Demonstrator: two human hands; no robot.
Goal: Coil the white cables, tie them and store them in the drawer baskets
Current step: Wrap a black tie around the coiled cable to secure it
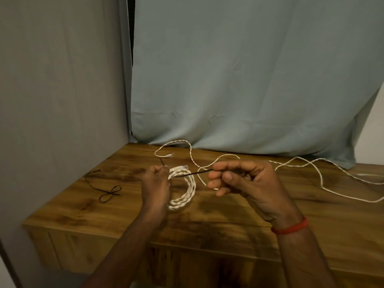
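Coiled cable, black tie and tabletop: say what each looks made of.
Coiled cable: white twisted strands, matte, probably plastic-sheathed wire or braided cord; the spiral ridges show. Black tie: thin, dark and stiff-looking, pulled straight between left hand and right hand, likely coated wire, not certain. Tabletop: brown wood grain with a slight sheen, either wood or laminate.

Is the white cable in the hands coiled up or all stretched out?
Coiled up. The white cable hangs in stacked loops from the left hand.

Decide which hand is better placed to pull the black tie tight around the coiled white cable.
Probably the right hand: it pinches the black tie's long free end, while the left hand holds the coiled cable.
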